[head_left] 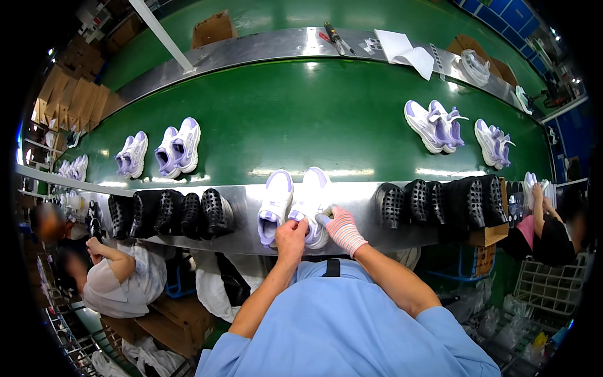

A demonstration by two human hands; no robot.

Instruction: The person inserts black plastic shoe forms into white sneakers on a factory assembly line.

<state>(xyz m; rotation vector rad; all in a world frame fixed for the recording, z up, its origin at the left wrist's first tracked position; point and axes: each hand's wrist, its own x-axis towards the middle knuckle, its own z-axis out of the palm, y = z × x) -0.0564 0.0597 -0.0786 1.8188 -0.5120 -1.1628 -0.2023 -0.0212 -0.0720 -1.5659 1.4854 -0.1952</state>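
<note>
Head view shows a person in a blue shirt standing at a long metal bench [251,201] that runs beside a green conveyor belt [301,119]. A pair of white and lilac sneakers [295,204] lies on the metal edge, directly in front of the person, toes pointing away. The left hand [292,235], bare, is closed on the heel of one sneaker, between the two shoes. The right hand [342,227] wears a striped knit glove and its fingers pinch the heel of the right sneaker. On both sides of the pair stand rows of black shoe lasts [169,213] with many small holes. More sneaker pairs [179,147] lie on the belt, well apart from the hands. White paper sheets [408,50] rest on the far metal rail. Other workers sit at the left and right.
</note>
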